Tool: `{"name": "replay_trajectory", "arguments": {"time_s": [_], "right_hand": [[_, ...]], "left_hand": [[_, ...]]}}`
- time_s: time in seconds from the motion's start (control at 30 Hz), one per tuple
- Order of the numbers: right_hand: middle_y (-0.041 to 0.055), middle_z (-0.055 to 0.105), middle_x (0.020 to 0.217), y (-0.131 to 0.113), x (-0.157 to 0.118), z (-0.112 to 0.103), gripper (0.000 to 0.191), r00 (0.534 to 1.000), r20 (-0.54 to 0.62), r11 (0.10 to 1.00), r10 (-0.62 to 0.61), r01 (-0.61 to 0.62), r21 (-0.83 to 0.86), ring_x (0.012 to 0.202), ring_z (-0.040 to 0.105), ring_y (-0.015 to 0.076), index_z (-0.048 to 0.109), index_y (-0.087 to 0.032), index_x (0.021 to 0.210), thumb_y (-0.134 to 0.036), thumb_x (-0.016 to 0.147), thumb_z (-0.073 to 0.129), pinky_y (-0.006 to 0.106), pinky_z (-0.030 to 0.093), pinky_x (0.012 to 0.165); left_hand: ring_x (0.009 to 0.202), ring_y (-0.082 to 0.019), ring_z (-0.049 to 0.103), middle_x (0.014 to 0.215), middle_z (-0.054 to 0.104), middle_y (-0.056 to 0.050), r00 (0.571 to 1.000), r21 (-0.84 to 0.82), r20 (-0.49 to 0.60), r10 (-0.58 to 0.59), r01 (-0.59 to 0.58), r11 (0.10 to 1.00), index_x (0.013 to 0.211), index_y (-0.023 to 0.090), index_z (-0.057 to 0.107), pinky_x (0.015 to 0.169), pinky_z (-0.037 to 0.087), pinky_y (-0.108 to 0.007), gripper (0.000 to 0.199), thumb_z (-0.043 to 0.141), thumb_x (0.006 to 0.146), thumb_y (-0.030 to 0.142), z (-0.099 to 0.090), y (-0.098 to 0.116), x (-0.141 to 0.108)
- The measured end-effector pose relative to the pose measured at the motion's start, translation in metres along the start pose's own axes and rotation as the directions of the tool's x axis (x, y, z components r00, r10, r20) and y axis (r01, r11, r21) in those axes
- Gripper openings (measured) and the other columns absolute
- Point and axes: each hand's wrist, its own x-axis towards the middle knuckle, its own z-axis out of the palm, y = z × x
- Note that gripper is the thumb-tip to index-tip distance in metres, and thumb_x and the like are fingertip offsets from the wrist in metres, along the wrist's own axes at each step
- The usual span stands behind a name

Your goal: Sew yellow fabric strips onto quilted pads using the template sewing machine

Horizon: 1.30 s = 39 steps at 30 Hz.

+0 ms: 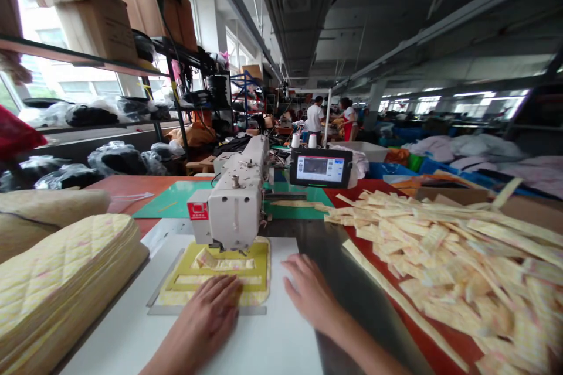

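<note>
My left hand point(206, 316) lies flat, fingers stretched forward, on the near part of a yellow-green slotted template point(179, 269). Beneath the template is a pale yellow quilted fabric piece point(171, 297), and a folded fabric strip point(226, 263) shows in its upper slot. A white sewing machine head point(235, 211) stands over the template's far side. To the right, my right hand point(310, 290) is slightly blurred, its fingers apart over the right edge of the white board point(281, 334). It holds nothing. The needle area is too small to make out.
Stacked quilted pieces point(70, 269) rise at the left. A large heap of pale yellow strips point(440, 246) covers the red table at the right, with one long strip point(404, 304) nearer me. Behind the machine are a control screen point(320, 169) and thread cones point(312, 140). Two people stand farther back.
</note>
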Motion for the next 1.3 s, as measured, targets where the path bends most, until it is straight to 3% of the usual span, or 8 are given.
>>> {"name": "replay_trajectory", "arguments": {"time_s": [0.17,0.37,0.47,0.57,0.77,0.97,1.1,1.3], "right_hand": [[0.0062,0.063,0.123,0.023,-0.020,-0.018,0.027,0.996,0.059,0.997,0.074,-0.075,0.028,0.115,0.056,0.0249,0.066,-0.024,0.122,-0.017,0.097,0.058,0.039,0.045,0.102],[0.0025,0.065,0.106,0.033,-0.040,-0.043,0.017,0.992,0.076,0.995,0.099,-0.097,-0.035,0.107,0.056,0.0245,0.070,-0.025,0.106,-0.016,0.097,0.059,0.041,0.044,0.095],[0.0028,0.063,0.100,0.044,-0.051,-0.058,0.019,0.988,0.083,0.991,0.130,-0.126,-0.049,0.104,0.058,0.0237,0.071,-0.023,0.097,-0.011,0.097,0.057,0.040,0.046,0.092],[0.0039,0.062,0.098,0.053,-0.060,-0.069,0.022,0.985,0.064,0.986,0.158,-0.155,-0.062,0.102,0.059,0.0234,0.070,-0.021,0.092,-0.007,0.096,0.055,0.039,0.047,0.091],[0.0046,0.062,0.095,0.051,-0.068,-0.074,0.024,0.994,-0.017,0.993,0.105,-0.106,-0.052,0.097,0.060,0.0234,0.071,-0.021,0.092,-0.007,0.098,0.052,0.039,0.050,0.087],[0.0048,0.064,0.091,0.047,-0.064,-0.069,0.023,0.998,-0.065,0.999,0.017,-0.020,-0.040,0.094,0.062,0.0234,0.073,-0.021,0.093,-0.008,0.097,0.054,0.038,0.051,0.084],[0.0059,0.067,0.090,0.047,-0.067,-0.066,0.021,0.998,-0.059,0.997,-0.027,0.023,-0.069,0.093,0.063,0.0252,0.074,-0.020,0.097,-0.015,0.100,0.053,0.040,0.051,0.086],[0.0059,0.068,0.090,0.061,-0.080,-0.071,0.024,0.991,-0.123,0.994,-0.044,0.032,-0.100,0.089,0.063,0.0244,0.072,-0.021,0.100,-0.025,0.104,0.049,0.039,0.049,0.083]], "left_hand": [[0.118,-0.025,0.070,0.132,0.071,-0.007,0.996,0.021,-0.052,0.075,-0.074,0.997,0.134,0.027,0.063,0.097,0.062,-0.032,0.040,0.063,0.093,0.028,0.004,0.022,-0.012],[0.094,-0.020,0.072,0.109,0.075,-0.009,0.992,-0.152,-0.031,0.125,-0.129,0.980,0.118,0.023,0.065,0.082,0.062,-0.027,0.022,0.051,0.101,0.026,0.028,0.057,0.008],[0.085,-0.021,0.070,0.100,0.073,-0.009,0.987,-0.075,-0.096,0.129,-0.136,0.988,0.111,0.021,0.065,0.073,0.061,-0.030,0.025,0.042,0.103,0.024,0.043,0.065,0.015],[0.085,-0.024,0.067,0.100,0.071,-0.009,0.987,0.088,-0.107,0.122,-0.113,0.990,0.117,0.018,0.065,0.074,0.058,-0.034,0.024,0.048,0.100,0.017,0.049,0.067,0.020],[0.080,-0.022,0.059,0.095,0.066,-0.006,0.994,0.154,-0.026,0.107,-0.102,0.983,0.091,0.017,0.066,0.073,0.050,-0.038,0.011,0.059,0.095,0.009,0.035,0.074,0.029],[0.084,-0.024,0.055,0.093,0.064,-0.006,0.988,0.223,0.103,0.112,-0.132,0.966,0.109,0.013,0.066,0.071,0.044,-0.038,0.013,0.062,0.096,0.013,0.014,0.068,0.041],[0.087,-0.025,0.054,0.092,0.064,-0.007,0.961,0.270,0.228,0.158,-0.219,0.938,0.091,0.014,0.066,0.075,0.042,-0.040,0.007,0.063,0.097,0.016,0.014,0.062,0.053],[0.083,-0.022,0.050,0.094,0.061,-0.008,0.966,0.156,0.206,0.159,-0.193,0.969,0.088,0.014,0.062,0.074,0.041,-0.038,0.019,0.050,0.102,0.013,-0.008,0.072,0.053]]}}
